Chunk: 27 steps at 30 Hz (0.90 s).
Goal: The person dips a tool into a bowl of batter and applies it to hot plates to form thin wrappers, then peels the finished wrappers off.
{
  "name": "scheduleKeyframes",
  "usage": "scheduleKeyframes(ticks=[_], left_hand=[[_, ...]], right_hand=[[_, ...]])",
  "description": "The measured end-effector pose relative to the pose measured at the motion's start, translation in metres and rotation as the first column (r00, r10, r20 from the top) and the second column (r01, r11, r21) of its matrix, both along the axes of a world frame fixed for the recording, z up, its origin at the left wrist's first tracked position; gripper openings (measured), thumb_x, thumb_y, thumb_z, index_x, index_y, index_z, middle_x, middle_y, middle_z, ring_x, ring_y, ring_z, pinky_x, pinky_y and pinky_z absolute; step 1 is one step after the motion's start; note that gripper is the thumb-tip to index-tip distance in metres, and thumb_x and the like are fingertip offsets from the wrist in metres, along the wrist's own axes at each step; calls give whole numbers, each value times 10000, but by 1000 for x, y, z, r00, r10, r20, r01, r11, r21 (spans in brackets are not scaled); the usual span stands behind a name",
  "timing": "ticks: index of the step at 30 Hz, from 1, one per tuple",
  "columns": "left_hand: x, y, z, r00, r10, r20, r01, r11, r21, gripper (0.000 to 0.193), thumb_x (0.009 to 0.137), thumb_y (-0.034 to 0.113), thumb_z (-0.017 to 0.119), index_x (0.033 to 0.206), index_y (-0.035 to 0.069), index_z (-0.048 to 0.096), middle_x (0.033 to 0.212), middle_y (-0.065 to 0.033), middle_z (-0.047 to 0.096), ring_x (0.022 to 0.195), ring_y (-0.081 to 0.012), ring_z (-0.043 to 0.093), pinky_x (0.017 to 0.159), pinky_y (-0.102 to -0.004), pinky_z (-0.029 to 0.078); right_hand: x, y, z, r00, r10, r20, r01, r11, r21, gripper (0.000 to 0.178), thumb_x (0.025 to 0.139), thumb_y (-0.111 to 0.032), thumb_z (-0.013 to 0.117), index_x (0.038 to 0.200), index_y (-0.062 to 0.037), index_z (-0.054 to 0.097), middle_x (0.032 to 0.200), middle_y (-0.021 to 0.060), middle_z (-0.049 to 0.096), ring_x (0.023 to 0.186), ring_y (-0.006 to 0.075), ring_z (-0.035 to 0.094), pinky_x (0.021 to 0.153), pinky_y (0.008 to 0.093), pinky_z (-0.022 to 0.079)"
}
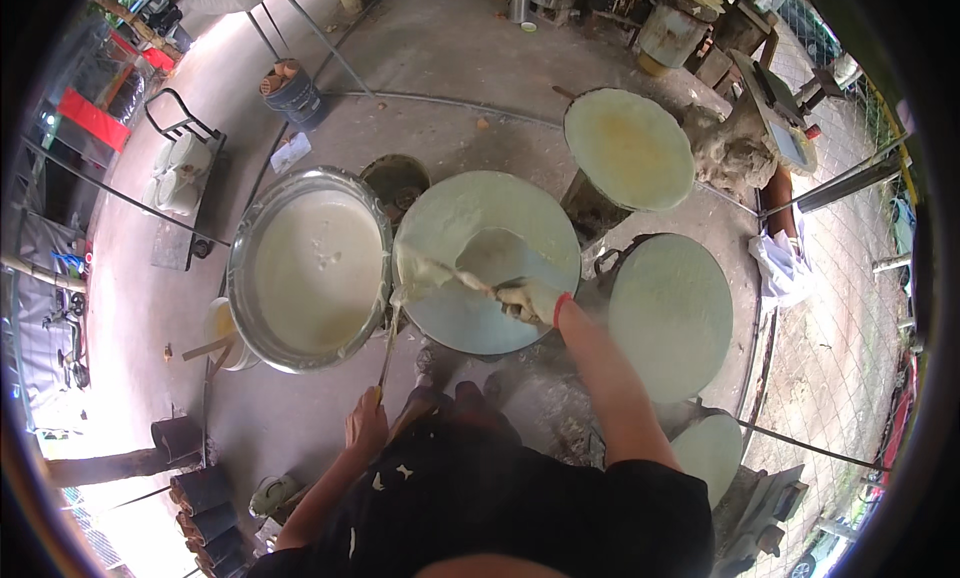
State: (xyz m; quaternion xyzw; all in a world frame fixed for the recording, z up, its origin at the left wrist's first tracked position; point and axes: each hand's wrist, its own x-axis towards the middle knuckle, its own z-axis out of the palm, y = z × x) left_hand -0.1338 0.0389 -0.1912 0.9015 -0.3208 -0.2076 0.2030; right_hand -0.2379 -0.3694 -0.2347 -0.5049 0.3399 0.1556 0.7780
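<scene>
A round griddle [455,323] sits in front of me, pale batter [450,206] covering its far and left part and bare grey metal showing nearer me. My right hand [528,303], with a red band at the wrist, is closed round the handle of a batter-coated spreader [430,270] over the griddle. Low at the left, my left hand [367,423] grips a thin stick-like tool [389,348]. Its pale, coated tip meets or overlaps the spreader at the griddle's left edge; whether they touch I cannot tell. A wide metal basin [240,268] of creamy batter [315,268] stands to the left.
Other batter-topped round griddles [670,318] stand to the right, one [628,148] further back with a yellowish middle. A dark bucket [395,183] sits behind the basin, a white bucket [235,348] at its left. A cart [185,178] stands far left; wire fencing [850,308] runs right.
</scene>
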Motion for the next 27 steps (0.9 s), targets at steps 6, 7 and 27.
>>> scheduleKeyframes(ticks=[6,7,27], left_hand=[[-29,18,7,997,68,-26,-64,989,134,255,855,199,506,1081,89,462,976,-212,579,876,-440,555,722,-519,443],[-32,16,12,996,72,-61,-64,990,124,302,850,269,522,1087,89,467,997,-210,579,908,-434,553,750,-514,438],[82,109,-24,971,-238,-9,222,918,-329,380,824,132,549,1181,7,508,1040,-213,588,916,-400,578,788,-446,473]], right_hand=[[-11,-6,-34,931,-355,84,361,929,-80,228,868,-161,600,1062,-40,608,787,24,593,545,72,483,414,181,320],[-24,-17,-60,976,-175,131,208,926,-315,200,872,-153,595,1035,-38,613,802,19,598,558,69,489,418,184,325],[-90,225,-24,747,-663,45,661,748,61,214,925,-279,523,855,-82,565,628,-5,483,430,86,409,369,237,283]])
